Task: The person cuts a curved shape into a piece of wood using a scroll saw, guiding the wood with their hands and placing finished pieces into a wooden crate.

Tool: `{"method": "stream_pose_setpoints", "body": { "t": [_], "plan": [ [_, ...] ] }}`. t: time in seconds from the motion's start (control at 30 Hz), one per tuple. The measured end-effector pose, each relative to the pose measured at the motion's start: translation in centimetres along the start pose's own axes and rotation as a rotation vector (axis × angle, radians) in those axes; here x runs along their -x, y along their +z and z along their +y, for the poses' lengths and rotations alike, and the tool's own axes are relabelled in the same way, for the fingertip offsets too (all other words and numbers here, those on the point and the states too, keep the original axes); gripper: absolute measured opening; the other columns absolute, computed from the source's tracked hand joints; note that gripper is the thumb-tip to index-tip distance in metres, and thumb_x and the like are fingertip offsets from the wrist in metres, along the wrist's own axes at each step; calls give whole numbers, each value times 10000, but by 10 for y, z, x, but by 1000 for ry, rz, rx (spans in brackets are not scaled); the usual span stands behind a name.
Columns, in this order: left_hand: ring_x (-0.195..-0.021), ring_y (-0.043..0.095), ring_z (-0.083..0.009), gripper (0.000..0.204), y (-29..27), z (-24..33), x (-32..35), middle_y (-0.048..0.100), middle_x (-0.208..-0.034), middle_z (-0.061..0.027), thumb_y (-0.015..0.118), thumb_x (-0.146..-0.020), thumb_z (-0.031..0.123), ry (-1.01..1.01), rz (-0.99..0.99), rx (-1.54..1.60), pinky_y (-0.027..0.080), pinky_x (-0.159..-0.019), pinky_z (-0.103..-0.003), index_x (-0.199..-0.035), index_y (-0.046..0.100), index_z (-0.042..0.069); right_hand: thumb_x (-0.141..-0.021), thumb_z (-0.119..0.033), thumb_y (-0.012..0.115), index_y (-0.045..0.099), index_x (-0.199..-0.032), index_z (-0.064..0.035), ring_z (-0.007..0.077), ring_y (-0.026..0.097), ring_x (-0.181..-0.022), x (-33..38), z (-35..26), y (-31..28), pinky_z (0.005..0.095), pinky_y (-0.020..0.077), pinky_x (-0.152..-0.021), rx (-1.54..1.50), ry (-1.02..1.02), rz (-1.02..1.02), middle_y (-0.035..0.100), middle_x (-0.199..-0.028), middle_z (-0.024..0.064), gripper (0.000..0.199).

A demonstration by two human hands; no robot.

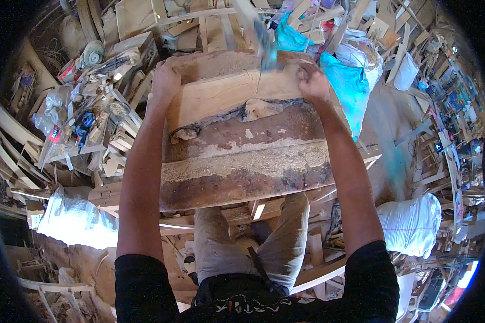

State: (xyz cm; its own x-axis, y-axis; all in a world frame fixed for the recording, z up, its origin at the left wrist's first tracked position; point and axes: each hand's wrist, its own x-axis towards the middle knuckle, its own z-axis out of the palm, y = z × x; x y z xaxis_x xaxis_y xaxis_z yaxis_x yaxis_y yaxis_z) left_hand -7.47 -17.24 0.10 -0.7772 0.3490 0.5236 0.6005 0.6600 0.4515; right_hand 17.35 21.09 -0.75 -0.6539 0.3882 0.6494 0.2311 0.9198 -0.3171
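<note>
My left hand (167, 81) is clamped on the far left corner of a broad wooden slab (242, 129), its fingers bent over the edge; my right hand (313, 83) is curled tight on the far right part of the same slab, the knuckles folded in; the two hands are well apart, with the width of the wood between them; the slab lies flat in front of me, above my thighs, on a pale wooden worktop (106, 196) whose timbers show out past it on the left and right; its upper face has a smooth light band toward the far side, then a dark, ragged split running across, with a pale knot (261, 109) in it; nearer me the wood turns reddish brown, then rough and pale, then dark and stained along the near edge; between my hands, over the far edge, is a blue and grey object (265, 51), too blurred for me to tell its kind; just beyond my right hand is a turquoise sack (347, 81); to my left is a heap of wood offcuts (108, 107), and nearer me on that side a shiny plastic-wrapped bundle (78, 218); a white sack (415, 223) is on my right, outside my forearm; below the slab are my dusty trousers (221, 242).
</note>
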Motion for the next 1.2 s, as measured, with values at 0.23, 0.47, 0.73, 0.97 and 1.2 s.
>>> {"method": "stream_pose_setpoints", "body": {
  "t": [0.23,0.47,0.73,0.97,1.2],
  "plan": [
    [-1144,636,-456,448,-6,3,6,657,-1225,-279,603,-898,79,56,65,-41,519,-1011,-518,-1345,638,89,-977,-388,603,655,-1351,-129,403,542,-1358,-3,5,6,492,434,-1151,65,-85,-87,601,-1452,175,458],
    [-1330,546,-380,484,-22,14,12,600,-1394,-224,593,-932,203,192,64,-466,375,-1166,-568,-1406,600,103,-987,-472,592,613,-1395,-186,424,457,-1433,-15,3,21,535,374,-1197,145,-184,-106,553,-1491,190,499],
    [-1516,279,-488,710,7,141,92,372,-1607,-267,428,-1023,600,75,-257,-225,183,-1249,-637,-1562,438,138,-1000,-478,559,533,-1484,-225,391,351,-1514,-8,3,8,593,278,-1231,295,-108,-204,461,-1580,143,547],
    [-1403,407,-469,706,7,132,95,539,-1434,-282,497,-973,560,64,-192,-255,226,-1211,-632,-1485,520,75,-1034,-513,468,385,-1578,-55,417,247,-1565,8,-52,12,652,203,-1238,208,-177,-472,303,-1675,218,716],
    [-1363,439,-485,663,17,129,93,557,-1368,-322,497,-972,522,123,-65,-224,242,-1193,-648,-1419,578,39,-1042,-522,482,475,-1445,92,472,362,-1492,0,-33,25,658,276,-1198,174,-347,-364,483,-1508,312,734]
  ]
}}
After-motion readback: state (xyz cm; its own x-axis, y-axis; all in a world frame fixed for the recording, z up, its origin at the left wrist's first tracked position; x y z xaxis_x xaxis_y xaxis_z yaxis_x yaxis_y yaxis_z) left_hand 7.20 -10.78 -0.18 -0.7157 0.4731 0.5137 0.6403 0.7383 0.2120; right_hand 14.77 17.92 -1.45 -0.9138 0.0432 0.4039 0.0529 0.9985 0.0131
